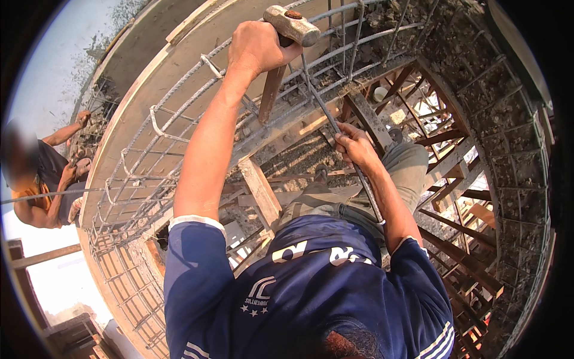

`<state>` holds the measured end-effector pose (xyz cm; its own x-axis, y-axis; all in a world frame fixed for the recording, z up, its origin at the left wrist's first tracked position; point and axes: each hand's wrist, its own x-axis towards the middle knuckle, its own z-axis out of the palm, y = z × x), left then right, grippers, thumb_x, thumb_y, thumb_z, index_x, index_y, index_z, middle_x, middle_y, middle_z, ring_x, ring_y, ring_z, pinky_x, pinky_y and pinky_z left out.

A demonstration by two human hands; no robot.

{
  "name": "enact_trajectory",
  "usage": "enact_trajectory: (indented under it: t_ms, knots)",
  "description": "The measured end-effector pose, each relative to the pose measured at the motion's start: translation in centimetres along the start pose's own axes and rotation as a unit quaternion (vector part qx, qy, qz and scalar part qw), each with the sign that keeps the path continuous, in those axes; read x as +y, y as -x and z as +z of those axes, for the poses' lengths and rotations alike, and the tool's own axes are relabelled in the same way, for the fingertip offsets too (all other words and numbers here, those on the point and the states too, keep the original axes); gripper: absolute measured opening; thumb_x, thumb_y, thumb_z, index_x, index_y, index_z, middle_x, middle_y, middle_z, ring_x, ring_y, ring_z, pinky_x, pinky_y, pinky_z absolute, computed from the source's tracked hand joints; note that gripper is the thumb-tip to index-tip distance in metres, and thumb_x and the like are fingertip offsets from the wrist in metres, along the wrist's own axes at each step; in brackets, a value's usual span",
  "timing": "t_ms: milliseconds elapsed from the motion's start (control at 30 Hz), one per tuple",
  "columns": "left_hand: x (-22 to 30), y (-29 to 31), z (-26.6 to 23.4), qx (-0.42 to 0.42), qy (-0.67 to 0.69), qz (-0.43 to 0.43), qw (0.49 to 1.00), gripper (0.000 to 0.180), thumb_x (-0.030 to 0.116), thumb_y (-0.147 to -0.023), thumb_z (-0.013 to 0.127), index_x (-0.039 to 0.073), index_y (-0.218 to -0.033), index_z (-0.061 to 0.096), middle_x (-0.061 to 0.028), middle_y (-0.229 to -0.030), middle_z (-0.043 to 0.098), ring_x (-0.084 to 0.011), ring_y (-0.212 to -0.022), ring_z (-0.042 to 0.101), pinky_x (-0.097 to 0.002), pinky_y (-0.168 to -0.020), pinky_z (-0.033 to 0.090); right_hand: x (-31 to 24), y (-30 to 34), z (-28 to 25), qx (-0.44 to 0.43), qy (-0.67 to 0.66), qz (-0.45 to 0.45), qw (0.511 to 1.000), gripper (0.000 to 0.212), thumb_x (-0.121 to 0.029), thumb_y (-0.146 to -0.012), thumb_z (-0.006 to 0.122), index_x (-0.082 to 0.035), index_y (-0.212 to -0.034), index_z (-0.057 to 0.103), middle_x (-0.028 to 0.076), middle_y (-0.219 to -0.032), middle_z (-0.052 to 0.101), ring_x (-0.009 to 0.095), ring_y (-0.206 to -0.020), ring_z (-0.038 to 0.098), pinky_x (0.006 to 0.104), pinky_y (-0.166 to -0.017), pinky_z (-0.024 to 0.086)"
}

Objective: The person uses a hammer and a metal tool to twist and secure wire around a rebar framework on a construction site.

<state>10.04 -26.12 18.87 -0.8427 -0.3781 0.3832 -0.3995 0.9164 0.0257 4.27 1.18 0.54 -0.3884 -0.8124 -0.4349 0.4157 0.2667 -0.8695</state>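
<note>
Three stars (pixel 253 309), white lettering (pixel 290 251), navy shirt (pixel 323 287), hammer (pixel 293 26)

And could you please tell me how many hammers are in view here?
1: the hammer in the person's left hand, near the picture's top edge; others may be hidden.

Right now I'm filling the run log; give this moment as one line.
left hand: grips hammer near its head | right hand: holds metal rod | around: steel bars, wooden beam

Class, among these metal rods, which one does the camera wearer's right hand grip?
The rod slanting from near the hammer, through the right hand, toward the forearm; unlike the curved cage rods, it's held.
</note>
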Motion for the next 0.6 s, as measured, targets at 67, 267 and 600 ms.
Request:
enact_trajectory:
  t_ms: [67, 267, 600]
  knots:
    - [-0.2, 0.0, 0.3, 0.013, 0.001, 0.011, 1.000, 0.060, 0.063, -0.068, 0.071, 0.003, -0.063, 0.073, -0.0142, -0.061, 0.068, -0.0317, -0.062, 0.070, -0.0401, -0.064, 0.058, -0.1, 1.8, -1.0, 0.005, 0.048, 0.006, 0.999, 0.044, -0.012, -0.100, 0.053, 0.004, -0.140, 0.047, -0.001, -0.066, 0.046, 0.008, -0.046, 0.040, 0.0275, -0.038, 0.033]
    - [-0.1, 0.3, 0.1, -0.004, -0.012, -0.003, 1.000, 0.060, 0.064, -0.069, 0.071, 0.004, -0.063, 0.073, -0.0142, -0.061, 0.068, -0.0314, -0.062, 0.070, -0.0404, -0.064, 0.057, 1.2, 10.2, -4.8, 0.037, 0.080, 0.051, 0.995, 0.046, -0.014, -0.101, 0.054, 0.001, -0.144, 0.046, -0.002, -0.062, 0.045, 0.007, -0.044, 0.038, 0.0274, -0.038, 0.031]
    - [-0.1, -0.2, 0.5, -0.003, 0.019, 0.005, 1.000, 0.057, 0.061, -0.068, 0.073, 0.004, -0.063, 0.073, -0.0135, -0.057, 0.066, -0.0318, -0.060, 0.069, -0.0402, -0.064, 0.057, 2.8, 2.7, -1.1, 0.042, -0.058, 0.047, 0.996, 0.044, -0.016, -0.100, 0.056, -0.002, -0.141, 0.048, -0.003, -0.067, 0.048, 0.007, -0.045, 0.039, 0.0247, -0.038, 0.033]
